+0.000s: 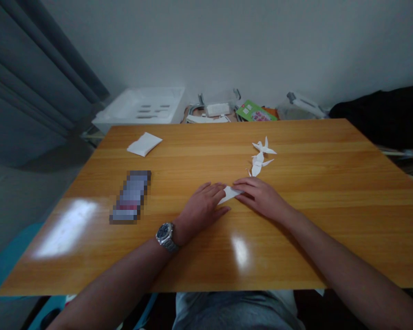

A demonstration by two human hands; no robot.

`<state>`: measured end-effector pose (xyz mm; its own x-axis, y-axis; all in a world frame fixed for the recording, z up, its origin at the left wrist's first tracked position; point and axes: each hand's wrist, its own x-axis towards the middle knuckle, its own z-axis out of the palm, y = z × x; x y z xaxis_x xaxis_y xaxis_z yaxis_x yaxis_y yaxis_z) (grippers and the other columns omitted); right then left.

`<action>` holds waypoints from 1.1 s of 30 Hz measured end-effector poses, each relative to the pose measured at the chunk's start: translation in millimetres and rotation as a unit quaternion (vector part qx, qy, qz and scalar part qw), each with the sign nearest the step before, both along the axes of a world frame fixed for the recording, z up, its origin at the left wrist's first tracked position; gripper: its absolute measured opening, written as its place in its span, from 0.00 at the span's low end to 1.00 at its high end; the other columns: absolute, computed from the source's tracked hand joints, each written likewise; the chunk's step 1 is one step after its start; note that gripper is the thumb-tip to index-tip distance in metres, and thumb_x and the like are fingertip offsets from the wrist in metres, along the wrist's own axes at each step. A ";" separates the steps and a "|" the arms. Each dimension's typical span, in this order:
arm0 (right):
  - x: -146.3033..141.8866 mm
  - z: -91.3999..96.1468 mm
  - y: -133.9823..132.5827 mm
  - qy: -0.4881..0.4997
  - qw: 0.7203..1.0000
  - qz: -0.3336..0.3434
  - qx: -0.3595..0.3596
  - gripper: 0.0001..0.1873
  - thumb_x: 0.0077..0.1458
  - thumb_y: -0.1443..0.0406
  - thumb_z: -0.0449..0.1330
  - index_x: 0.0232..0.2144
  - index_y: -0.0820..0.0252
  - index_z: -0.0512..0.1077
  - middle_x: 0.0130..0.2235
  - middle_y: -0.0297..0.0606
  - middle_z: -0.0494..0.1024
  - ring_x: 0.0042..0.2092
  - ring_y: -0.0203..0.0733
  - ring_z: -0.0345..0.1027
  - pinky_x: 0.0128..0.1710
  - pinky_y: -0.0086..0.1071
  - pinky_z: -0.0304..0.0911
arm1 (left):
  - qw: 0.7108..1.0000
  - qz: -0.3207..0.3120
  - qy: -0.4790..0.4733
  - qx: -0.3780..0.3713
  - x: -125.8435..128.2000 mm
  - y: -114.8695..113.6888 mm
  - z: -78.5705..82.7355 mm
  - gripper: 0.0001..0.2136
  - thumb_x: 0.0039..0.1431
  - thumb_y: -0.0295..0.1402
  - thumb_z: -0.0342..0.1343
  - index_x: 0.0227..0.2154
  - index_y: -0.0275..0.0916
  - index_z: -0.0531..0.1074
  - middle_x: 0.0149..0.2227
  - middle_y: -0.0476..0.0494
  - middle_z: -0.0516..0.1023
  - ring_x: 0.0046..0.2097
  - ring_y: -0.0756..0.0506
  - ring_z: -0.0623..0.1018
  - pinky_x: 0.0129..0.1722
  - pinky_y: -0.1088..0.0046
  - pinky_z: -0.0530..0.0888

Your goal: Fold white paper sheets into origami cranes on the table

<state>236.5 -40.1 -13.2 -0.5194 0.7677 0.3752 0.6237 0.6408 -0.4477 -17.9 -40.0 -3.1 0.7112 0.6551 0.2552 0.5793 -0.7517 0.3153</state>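
Observation:
A small folded piece of white paper point(230, 194) lies flat on the wooden table point(330, 206), pressed between both hands. My left hand point(201, 210), a watch on its wrist, lies over the paper's left part with fingers flat and together. My right hand point(261, 197) presses the right part, fingers stretched toward the left. Just beyond them lie two folded white paper cranes point(260, 158).
A stack of white paper sheets point(144, 144) sits at the far left of the table, and a blurred-out rectangular object point(131, 196) lies nearer. Behind the table are a white plastic tray point(141, 107), cables, a green packet point(253, 111) and dark cloth point(382, 110).

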 end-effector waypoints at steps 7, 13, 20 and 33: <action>-3.1 -1.5 2.5 0.016 0.999 0.025 -0.020 0.08 0.65 0.68 0.61 0.43 0.59 0.79 0.45 0.45 0.78 0.48 0.47 0.72 0.49 0.44 0.70 | 0.999 -0.007 -0.038 -0.001 0.7 7.9 -0.5 0.16 0.68 0.34 0.58 0.56 0.38 0.70 0.56 0.37 0.78 0.56 0.39 0.78 0.59 0.55 0.72; -3.0 0.3 3.2 0.030 0.998 0.036 -0.039 0.07 0.65 0.68 0.61 0.41 0.58 0.80 0.44 0.44 0.79 0.46 0.45 0.73 0.47 0.42 0.70 | 0.998 -0.010 -0.065 -0.008 0.7 11.7 -6.0 0.13 0.69 0.32 0.55 0.54 0.39 0.73 0.55 0.39 0.79 0.55 0.41 0.79 0.59 0.56 0.73; -0.8 1.6 5.7 0.045 0.996 0.051 -0.053 0.07 0.66 0.66 0.60 0.40 0.58 0.80 0.43 0.42 0.79 0.44 0.43 0.75 0.46 0.39 0.71 | 0.997 -0.003 -0.070 -0.017 -0.1 12.9 -8.5 0.13 0.69 0.32 0.55 0.53 0.38 0.74 0.55 0.38 0.79 0.55 0.41 0.79 0.59 0.57 0.74; -11.2 7.5 2.4 0.025 0.999 0.039 -0.015 0.09 0.69 0.64 0.55 0.41 0.59 0.75 0.41 0.44 0.78 0.42 0.45 0.73 0.43 0.39 0.71 | 0.999 0.014 -0.035 0.002 4.9 6.7 3.3 0.11 0.70 0.37 0.55 0.48 0.39 0.77 0.52 0.40 0.80 0.52 0.41 0.79 0.54 0.61 0.75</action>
<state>225.3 -37.7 -5.7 -0.5597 0.7365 0.3800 0.5486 0.6729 -0.4962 -12.9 -33.3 0.2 0.6727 0.6735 0.3065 0.5773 -0.7368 0.3519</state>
